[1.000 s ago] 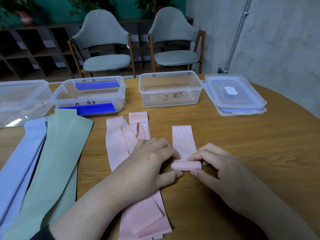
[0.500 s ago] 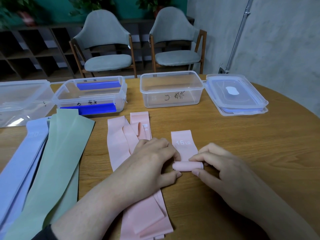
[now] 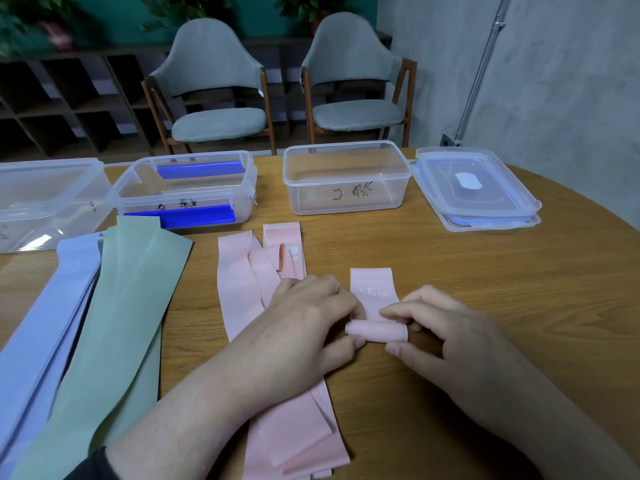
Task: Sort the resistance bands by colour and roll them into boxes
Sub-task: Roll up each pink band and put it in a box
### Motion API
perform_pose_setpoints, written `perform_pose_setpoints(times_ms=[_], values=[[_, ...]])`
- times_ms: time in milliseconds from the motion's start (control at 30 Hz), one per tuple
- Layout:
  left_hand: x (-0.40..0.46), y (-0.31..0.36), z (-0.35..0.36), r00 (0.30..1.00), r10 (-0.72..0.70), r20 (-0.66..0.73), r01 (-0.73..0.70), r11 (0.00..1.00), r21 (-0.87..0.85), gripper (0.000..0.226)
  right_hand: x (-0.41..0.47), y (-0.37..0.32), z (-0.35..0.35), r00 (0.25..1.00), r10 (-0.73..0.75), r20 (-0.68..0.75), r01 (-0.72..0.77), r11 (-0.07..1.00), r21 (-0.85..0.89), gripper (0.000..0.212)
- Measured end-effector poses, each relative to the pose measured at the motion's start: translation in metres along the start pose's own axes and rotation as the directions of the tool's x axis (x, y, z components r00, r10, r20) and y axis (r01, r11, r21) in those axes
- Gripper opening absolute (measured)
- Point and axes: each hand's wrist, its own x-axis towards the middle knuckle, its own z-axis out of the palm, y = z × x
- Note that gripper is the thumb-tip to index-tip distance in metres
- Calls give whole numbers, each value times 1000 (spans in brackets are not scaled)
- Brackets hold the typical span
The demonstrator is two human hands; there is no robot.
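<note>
Round table (image 3: 485, 306), far edge: three clear boxes and a lid stack (image 3: 478, 188) toward the far right. The left box (image 3: 45, 202) shows no bands; the middle box (image 3: 187, 188) holds blue rolls; the right box (image 3: 346, 178) appears empty. Near the left edge lie flat lilac bands (image 3: 38, 334) and green bands (image 3: 114, 323); at centre, a pink pile (image 3: 249, 289). Sorting looks complete; rolling has barely begun on pink. Left hand (image 3: 304, 323) and right hand (image 3: 450, 334) each pinch an end of the pink roll (image 3: 375, 332), its unrolled "15 LB" tail lying flat beyond.
</note>
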Motion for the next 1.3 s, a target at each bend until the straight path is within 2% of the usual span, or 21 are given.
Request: perform_pose_setpoints(times_ms=[167,433,600,900,1067,1300], values=[[0,-1,0,1000,-13,8,13,1000,1,24,0,1,1,1000,-2,-3,2,1000,-16,15],[1,-1,1,1000,-8,-5,8,1000,1,15,0,1,0,1000,7,-5,-7,1000,12,25],[1,-2,1,1000,-30,-5,30,999,-15,21,0,1,0,1000,-6,-13,6,1000,-7,16],[1,-2,1,1000,-22,-6,22,1000,-7,15,0,1,1,1000,0,-16,0,1000,8,20],[1,-3,2,999,-38,-4,38,999,-19,26,1,2,0,1000,-12,-8,12,1000,4,19],[2,-2,1,1000,-26,-3,26,1000,-13,16,3,1,1,1000,-8,-11,8,1000,-4,23]])
